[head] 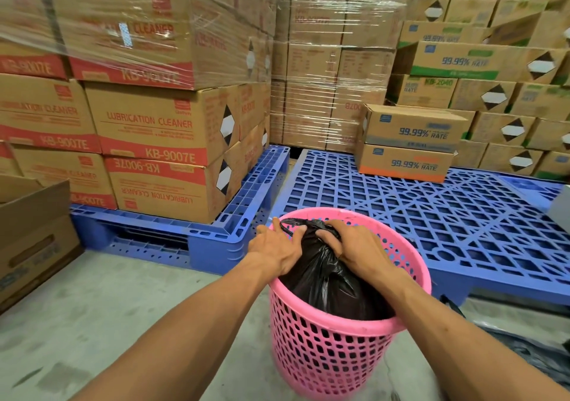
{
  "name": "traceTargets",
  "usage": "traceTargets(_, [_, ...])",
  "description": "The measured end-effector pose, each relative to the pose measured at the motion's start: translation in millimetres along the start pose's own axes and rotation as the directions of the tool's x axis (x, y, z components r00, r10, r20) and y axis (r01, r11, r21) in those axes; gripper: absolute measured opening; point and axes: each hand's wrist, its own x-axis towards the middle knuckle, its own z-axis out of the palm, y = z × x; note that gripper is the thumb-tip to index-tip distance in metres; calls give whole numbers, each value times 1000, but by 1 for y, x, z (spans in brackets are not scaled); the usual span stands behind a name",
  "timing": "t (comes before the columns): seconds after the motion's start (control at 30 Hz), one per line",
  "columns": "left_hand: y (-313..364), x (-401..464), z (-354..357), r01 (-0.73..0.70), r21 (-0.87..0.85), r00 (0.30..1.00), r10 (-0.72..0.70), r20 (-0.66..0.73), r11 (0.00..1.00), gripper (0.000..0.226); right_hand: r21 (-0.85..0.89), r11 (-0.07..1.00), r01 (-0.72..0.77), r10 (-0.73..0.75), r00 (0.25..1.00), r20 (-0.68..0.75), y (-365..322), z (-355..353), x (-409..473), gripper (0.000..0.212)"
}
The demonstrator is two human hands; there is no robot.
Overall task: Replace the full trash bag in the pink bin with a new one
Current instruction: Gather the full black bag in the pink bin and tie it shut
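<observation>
A pink perforated bin (327, 351) stands on the concrete floor in front of me. Inside it sits a full black trash bag (327, 280), its top gathered above the far rim. My left hand (277, 246) pinches the gathered top from the left, fingers closed on the plastic. My right hand (354, 246) grips the bunched neck of the bag from the right. Both forearms reach in from the bottom of the view. Another dark plastic bag (536, 354) lies on the floor at the right, partly cut off by the frame edge.
Blue plastic pallets (431, 215) lie right behind the bin. Stacked cardboard boxes (154, 129) rise at the left, wrapped ones at the back, more at the right. A brown carton (34, 240) stands at the far left. Bare concrete floor (108, 308) spreads left of the bin.
</observation>
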Motion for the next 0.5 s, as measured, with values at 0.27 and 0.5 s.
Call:
traceTargets(0.27, [4, 2, -2, -8, 16, 1000, 8, -7, 1000, 90, 25, 993, -119, 120, 992, -28, 15, -50, 46, 41])
traceTargets(0.5, [15, 4, -57, -63, 197, 990, 36, 140, 978, 95, -31, 991, -128, 131, 982, 132, 8, -92, 70, 49])
